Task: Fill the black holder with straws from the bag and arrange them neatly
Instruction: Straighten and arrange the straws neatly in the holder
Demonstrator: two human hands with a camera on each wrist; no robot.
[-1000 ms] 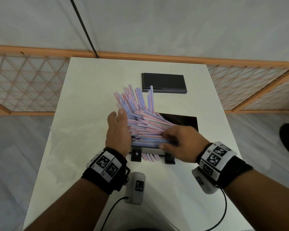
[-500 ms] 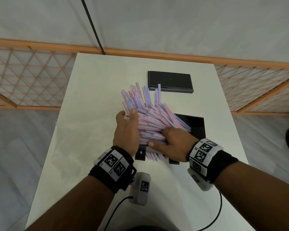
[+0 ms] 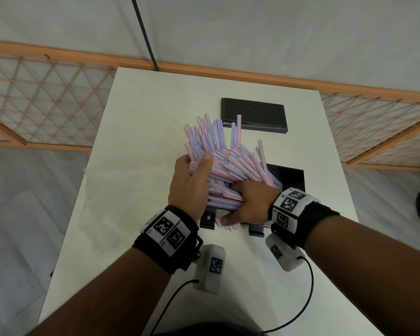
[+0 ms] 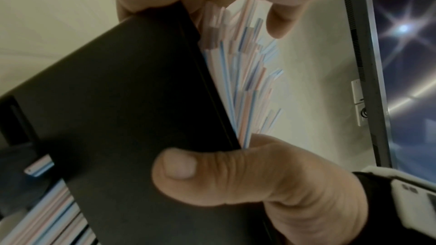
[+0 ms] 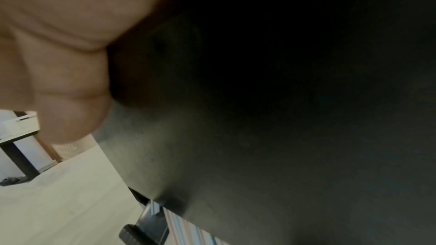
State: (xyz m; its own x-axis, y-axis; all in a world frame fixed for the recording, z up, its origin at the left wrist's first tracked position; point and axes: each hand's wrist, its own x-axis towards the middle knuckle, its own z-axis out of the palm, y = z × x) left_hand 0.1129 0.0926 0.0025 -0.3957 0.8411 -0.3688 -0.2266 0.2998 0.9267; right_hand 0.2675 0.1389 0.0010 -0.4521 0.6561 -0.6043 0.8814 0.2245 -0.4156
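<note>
black lid (image 3: 254, 115) behind straws (image 3: 230, 163), w/ hands covering holder (image 3: 286, 177)

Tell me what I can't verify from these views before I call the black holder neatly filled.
- Inside of the black rectangular holder: head view, hidden by the pink-and-blue striped paper straws and both hands.
- Right hand fingertips: buried in the straws in the head view; right wrist view is mostly dark.
- Left hand palm side: left wrist view shows only thumb and blurred straw ends.
- The bag: in no view.
</note>
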